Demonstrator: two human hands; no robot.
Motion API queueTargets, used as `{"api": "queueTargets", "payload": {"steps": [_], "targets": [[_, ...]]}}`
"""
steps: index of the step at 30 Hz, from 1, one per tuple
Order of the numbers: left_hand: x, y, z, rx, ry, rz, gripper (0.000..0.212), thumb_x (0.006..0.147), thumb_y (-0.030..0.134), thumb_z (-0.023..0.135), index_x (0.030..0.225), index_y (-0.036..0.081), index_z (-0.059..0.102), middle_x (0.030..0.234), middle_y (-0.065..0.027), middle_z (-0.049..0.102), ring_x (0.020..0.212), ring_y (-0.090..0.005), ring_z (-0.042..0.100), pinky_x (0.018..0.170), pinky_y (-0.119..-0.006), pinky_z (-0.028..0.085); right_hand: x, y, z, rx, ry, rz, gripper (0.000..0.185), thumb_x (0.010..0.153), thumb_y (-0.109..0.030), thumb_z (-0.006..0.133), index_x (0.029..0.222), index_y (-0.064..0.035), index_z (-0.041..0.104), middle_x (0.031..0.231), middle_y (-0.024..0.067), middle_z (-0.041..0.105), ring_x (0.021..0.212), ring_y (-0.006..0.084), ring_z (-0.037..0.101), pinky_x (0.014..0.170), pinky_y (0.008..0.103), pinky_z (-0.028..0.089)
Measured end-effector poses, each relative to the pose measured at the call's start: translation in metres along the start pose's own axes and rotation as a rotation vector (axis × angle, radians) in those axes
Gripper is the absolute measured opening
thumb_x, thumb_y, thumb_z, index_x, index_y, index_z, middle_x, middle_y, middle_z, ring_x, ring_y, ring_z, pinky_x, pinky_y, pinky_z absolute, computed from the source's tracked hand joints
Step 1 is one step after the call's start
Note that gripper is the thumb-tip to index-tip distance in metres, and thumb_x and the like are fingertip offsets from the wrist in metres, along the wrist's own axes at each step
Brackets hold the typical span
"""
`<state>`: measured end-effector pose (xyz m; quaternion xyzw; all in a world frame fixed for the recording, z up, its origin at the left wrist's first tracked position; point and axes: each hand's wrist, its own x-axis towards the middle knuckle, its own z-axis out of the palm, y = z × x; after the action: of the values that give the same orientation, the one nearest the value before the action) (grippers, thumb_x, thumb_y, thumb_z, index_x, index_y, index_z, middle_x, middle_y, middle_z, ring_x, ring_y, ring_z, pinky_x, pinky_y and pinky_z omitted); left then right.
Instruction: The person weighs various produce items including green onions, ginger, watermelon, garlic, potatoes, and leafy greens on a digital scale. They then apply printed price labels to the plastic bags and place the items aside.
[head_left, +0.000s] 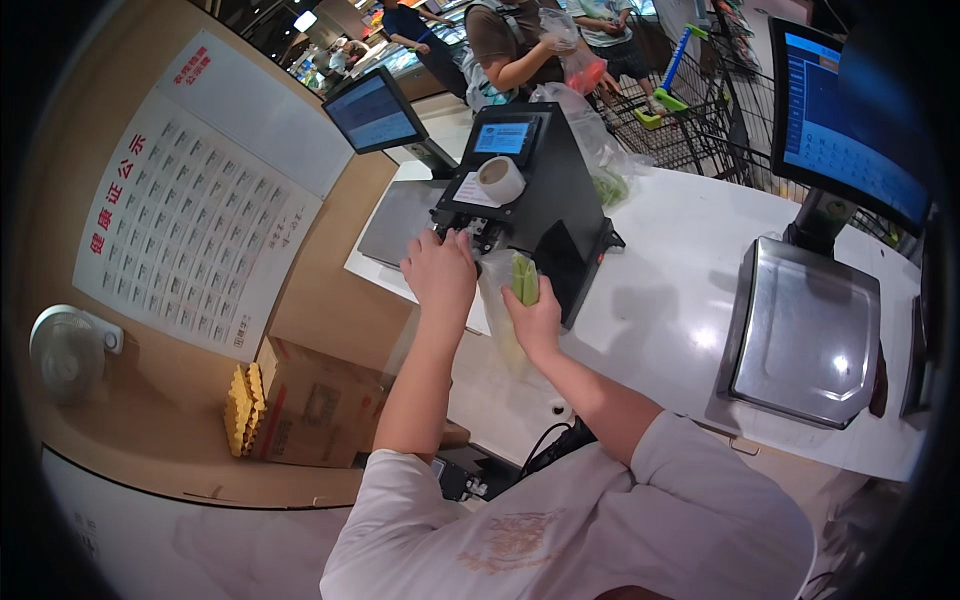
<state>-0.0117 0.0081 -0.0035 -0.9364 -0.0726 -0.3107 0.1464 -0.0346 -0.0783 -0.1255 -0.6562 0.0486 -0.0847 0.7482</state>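
Observation:
My right hand (537, 311) is closed around a clear plastic bag (499, 300) with green vegetable stalks (525, 279) inside. At the front of a black bag-sealing machine (559, 176), my left hand (442, 270) touches the mechanism and the gathered neck of the bag; its fingertips are partly hidden, so its grip cannot be told. A roll of white tape or labels (501, 180) lies on top of the machine, below a small lit screen (501, 138).
A steel weighing scale (810, 330) with a monitor (847, 120) stands at right. Another scale plate (401, 217) and monitor (375, 110) are at left. Behind the white counter (660, 247) are people and a shopping cart (682, 120). A cardboard box (322, 405) sits lower left.

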Motion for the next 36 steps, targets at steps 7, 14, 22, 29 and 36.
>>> {"api": "queueTargets", "payload": {"steps": [7, 14, 22, 29, 36], "targets": [[-0.017, 0.06, -0.045, -1.253, -0.231, -0.066, 0.029, 0.096, 0.02, 0.049, 0.096, -0.001, 0.069, 0.084, -0.0069, 0.069, 0.076, -0.0135, 0.059, 0.069, -0.028, 0.045, -0.008, -0.05, -0.107, 0.094, 0.018, -0.053, 0.036, 0.077, -0.019, 0.075, 0.1, -0.0004, 0.055, 0.082, 0.0116, 0.063, 0.077, 0.0151, 0.061, 0.069, 0.0312, 0.049], [-0.035, 0.167, -0.105, -1.646, -0.442, 0.641, 0.044, 0.08, 0.017, 0.068, 0.121, 0.002, 0.058, 0.105, -0.008, 0.067, 0.094, -0.0171, 0.061, 0.083, -0.028, 0.046, -0.044, -0.066, -0.347, -0.1, 0.578, -0.028, 0.031, 0.085, -0.019, 0.063, 0.109, -0.0006, 0.054, 0.099, 0.0091, 0.059, 0.087, 0.0195, 0.059, 0.075, 0.0333, 0.05], [0.008, 0.274, 0.172, -1.34, -0.605, -0.069, 0.045, 0.085, 0.027, 0.065, 0.118, -0.003, 0.056, 0.095, -0.0135, 0.066, 0.082, -0.0192, 0.063, 0.074, -0.03, 0.05, -0.035, -0.157, -0.664, 0.323, 1.206, -0.523, 0.041, 0.09, -0.022, 0.06, 0.122, 0.0018, 0.049, 0.117, 0.0139, 0.057, 0.101, 0.0236, 0.06, 0.083, 0.0376, 0.054], [0.105, 0.302, 0.241, -1.346, -0.674, -0.888, 0.049, 0.081, 0.026, 0.063, 0.113, -0.01, 0.052, 0.09, -0.0194, 0.061, 0.071, -0.0282, 0.062, 0.057, -0.04, 0.047, 0.041, -0.105, -0.755, 0.119, 1.53, -0.557, 0.044, 0.082, -0.02, 0.071, 0.114, 0.0038, 0.052, 0.112, 0.0127, 0.06, 0.089, 0.0215, 0.063, 0.079, 0.0339, 0.054], [0.152, 0.302, 0.285, -1.012, -0.4, -0.984, 0.068, 0.076, 0.035, 0.068, 0.125, -0.007, 0.044, 0.127, -0.0265, 0.047, 0.118, -0.038, 0.047, 0.097, -0.043, 0.043, 0.081, -0.033, -0.793, 0.13, 1.453, -0.524, 0.05, 0.084, -0.022, 0.07, 0.119, 0.0055, 0.05, 0.115, 0.0142, 0.058, 0.094, 0.0231, 0.062, 0.079, 0.0359, 0.054]]}}
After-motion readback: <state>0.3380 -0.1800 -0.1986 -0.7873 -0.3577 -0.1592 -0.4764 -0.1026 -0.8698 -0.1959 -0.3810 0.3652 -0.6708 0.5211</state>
